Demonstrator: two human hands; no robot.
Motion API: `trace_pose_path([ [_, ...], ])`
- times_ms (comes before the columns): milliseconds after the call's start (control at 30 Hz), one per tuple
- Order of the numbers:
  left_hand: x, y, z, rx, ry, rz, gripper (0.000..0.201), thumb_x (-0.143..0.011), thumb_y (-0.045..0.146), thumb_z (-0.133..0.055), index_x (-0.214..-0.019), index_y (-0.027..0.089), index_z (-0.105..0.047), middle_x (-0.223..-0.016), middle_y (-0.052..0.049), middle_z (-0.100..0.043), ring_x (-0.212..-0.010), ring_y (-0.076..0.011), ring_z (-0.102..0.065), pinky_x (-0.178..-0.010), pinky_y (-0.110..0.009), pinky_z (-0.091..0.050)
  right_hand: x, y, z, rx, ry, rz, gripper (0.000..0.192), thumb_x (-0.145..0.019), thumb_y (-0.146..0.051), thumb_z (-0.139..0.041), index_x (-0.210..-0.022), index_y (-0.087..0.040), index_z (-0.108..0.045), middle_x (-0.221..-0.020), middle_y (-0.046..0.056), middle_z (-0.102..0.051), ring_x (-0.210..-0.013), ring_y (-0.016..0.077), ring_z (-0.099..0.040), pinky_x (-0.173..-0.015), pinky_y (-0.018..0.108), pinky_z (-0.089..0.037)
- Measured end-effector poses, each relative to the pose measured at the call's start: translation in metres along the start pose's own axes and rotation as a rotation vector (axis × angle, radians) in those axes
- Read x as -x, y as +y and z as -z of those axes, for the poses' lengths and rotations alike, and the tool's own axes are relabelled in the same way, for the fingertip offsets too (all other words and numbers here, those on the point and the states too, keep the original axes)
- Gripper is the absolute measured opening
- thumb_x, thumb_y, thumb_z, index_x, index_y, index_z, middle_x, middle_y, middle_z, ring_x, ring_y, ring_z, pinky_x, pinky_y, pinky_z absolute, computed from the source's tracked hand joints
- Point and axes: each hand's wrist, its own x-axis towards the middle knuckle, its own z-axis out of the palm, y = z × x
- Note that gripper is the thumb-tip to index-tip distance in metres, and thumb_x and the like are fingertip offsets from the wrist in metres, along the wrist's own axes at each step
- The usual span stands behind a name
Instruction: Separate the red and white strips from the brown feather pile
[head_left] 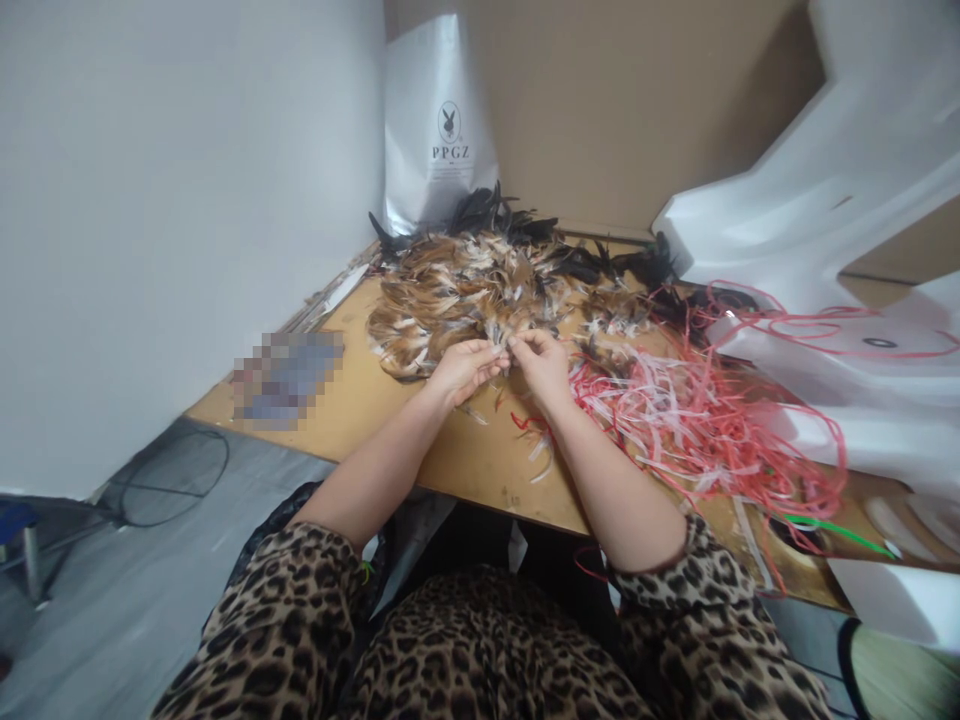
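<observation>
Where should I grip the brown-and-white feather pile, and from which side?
I'd take the brown-and-white feather pile by its rounded near-left edge, coming from the left: that edge borders bare tabletop, while black feathers crowd its back and the red, pink and white ribbon tangle lies to its right. Loose, overlapping plumes suggest a broad, gentle hold.

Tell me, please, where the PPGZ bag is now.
In the head view, the PPGZ bag stands at the far side of the table, slightly left of centre, behind the feather pile.

Feathers [442, 290] blocking ahead, ribbon tangle [690, 430] blocking right, open tabletop [364, 405] left
</observation>
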Motion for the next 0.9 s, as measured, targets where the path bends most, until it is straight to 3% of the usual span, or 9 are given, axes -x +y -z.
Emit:
trace_pose_path([
  [133,0.0005,0.0013,0.0004,0.024,-0.034,-0.013,0.004,-0.073,0.01,-0.063,-0.071,0.008,-0.06,-0.065,-0.003,-0.064,-0.055,-0.0034,-0.058,-0.055,-0.013,-0.045,-0.0008,0.0001,-0.0003,-0.165,-0.097,-0.195,0.028,-0.064,-0.042,-0.066,-0.061,-0.018,-0.051,-0.053,-0.004,-0.053,-0.046,0.007,-0.043,-0.046,0.021,-0.032],
  [300,0.0018,0.0029,0.0006,0.029,-0.075,0.007,0.003,-0.074,0.01,-0.062,-0.073,0.007,-0.062,-0.066,-0.004,-0.065,-0.057,-0.0042,-0.06,-0.054,-0.012,-0.045,-0.0011,-0.0004,-0.0001,-0.297,-0.091,-0.286,0.032,-0.056,-0.037,-0.072,-0.058,-0.018,-0.047,-0.048,-0.006,-0.05,-0.042,0.0051,-0.041,-0.042,0.019,-0.027],
  [533,0.003,0.0036,0.0007,-0.01,-0.058,0.018,0.009,-0.072,0.013,-0.065,-0.079,0.007,-0.064,-0.076,-0.007,-0.069,-0.062,-0.0072,-0.064,-0.056,-0.014,-0.046,-0.0015,-0.0017,0.0007,-0.274,-0.007,-0.229,0.032,-0.057,-0.036,-0.072,-0.054,-0.018,-0.046,-0.044,-0.007,-0.047,-0.04,0.0047,-0.036,-0.042,0.019,-0.026],
  [900,0.0019,-0.0006,0.0002,-0.127,-0.017,-0.044,0.017,-0.068,0.018,-0.07,-0.08,0.008,-0.065,-0.073,-0.007,-0.068,-0.06,-0.0077,-0.063,-0.055,-0.015,-0.047,-0.0012,-0.0029,-0.0007,-0.17,0.006,-0.139,0.03,-0.058,-0.036,-0.071,-0.053,-0.017,-0.049,-0.045,-0.007,-0.047,-0.042,0.0048,-0.035,-0.045,0.021,-0.027],
])
